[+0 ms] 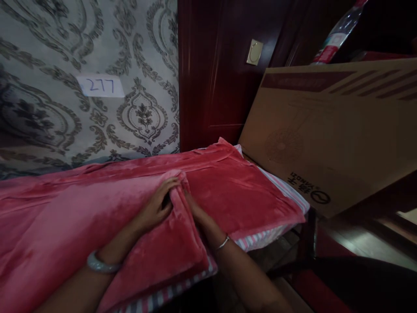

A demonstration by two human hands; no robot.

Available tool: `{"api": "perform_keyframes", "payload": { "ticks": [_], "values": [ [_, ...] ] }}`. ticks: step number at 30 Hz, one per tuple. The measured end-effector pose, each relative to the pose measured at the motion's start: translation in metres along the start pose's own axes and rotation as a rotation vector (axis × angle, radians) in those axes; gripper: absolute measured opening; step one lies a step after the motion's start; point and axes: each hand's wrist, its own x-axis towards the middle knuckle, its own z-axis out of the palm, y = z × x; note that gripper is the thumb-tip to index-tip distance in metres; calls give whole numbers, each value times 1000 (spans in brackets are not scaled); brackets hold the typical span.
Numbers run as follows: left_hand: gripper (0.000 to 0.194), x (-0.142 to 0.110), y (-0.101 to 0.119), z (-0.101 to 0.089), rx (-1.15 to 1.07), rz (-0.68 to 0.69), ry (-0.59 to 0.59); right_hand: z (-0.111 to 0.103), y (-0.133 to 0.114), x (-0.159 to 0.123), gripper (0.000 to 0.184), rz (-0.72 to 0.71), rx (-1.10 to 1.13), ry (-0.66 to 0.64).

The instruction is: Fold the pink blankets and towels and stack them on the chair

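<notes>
A red plush blanket lies over a bed with a striped sheet. On the left part of it, a thick folded layer ends in a raised edge near the middle. My left hand is closed over the top of that edge, fingers curled round the plush and thumb below. From the right, my right hand reaches in against the far side of the same edge. The fold hides its fingers, so their grip does not show. Both wrists wear a bangle.
A large cardboard box leans at the right end of the bed, with a plastic bottle above it. Patterned wallpaper and a dark red wood panel stand behind. A dark chair-like frame is at lower right.
</notes>
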Motion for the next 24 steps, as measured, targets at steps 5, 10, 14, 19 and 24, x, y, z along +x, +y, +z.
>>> {"api": "perform_keyframes", "payload": {
  "ticks": [5, 10, 14, 19, 24],
  "values": [
    [58, -5, -6, 2, 271, -98, 105, -47, 1, -12, 32, 171, 306, -24],
    [60, -8, -12, 19, 513, -30, -301, -71, -10, -32, 34, 69, 154, 283],
    [61, -9, -5, 28, 571, -59, -323, -56, -45, -46, 37, -132, -29, 197],
    [48, -3, 9, 15, 391, -101, -364, -22, -82, -62, 49, -343, -266, -67],
    [41, -32, 38, -38, 414, -247, -250, -14, -45, -82, 62, -422, -648, -144]
  ]
}}
